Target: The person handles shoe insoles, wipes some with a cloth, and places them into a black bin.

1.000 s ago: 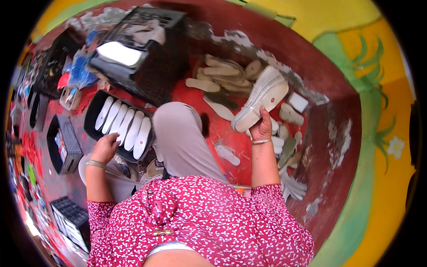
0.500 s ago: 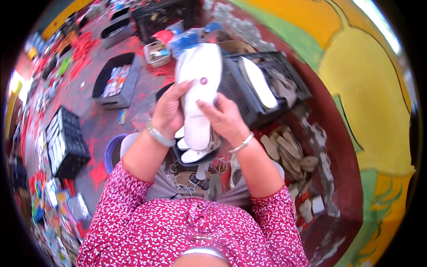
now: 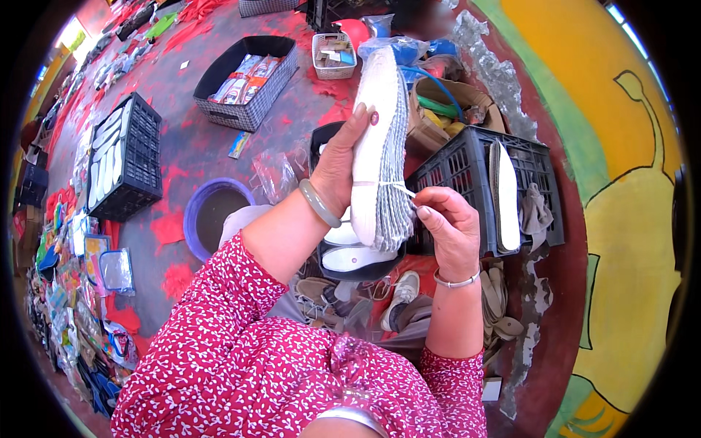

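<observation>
A bundle of white insoles (image 3: 375,157) is upright in front of me, its layered grey edges facing right. My left hand (image 3: 339,162) is closed round its left side, with the thumb on the top white insole beside a small red round mark. A thin white string (image 3: 391,184) goes round the lower part of the bundle. At its right side my right hand (image 3: 454,228) pinches the string between thumb and fingers. Below the bundle, more white insoles (image 3: 358,258) lie in a dark bin (image 3: 365,274) between my legs.
To the right stands a black crate (image 3: 467,164) with a white insole (image 3: 505,197) leaning on it, beside a painted wall (image 3: 628,277). Leftward are a purple-rimmed bucket (image 3: 191,226), a crate of insoles (image 3: 139,164) and a checked basket (image 3: 241,117). A cardboard box (image 3: 423,135) sits behind the crate.
The bundle has turned from its flat white face to show its layered edge. My right hand has moved off the face onto the string at the right side. The whole view has shifted.
</observation>
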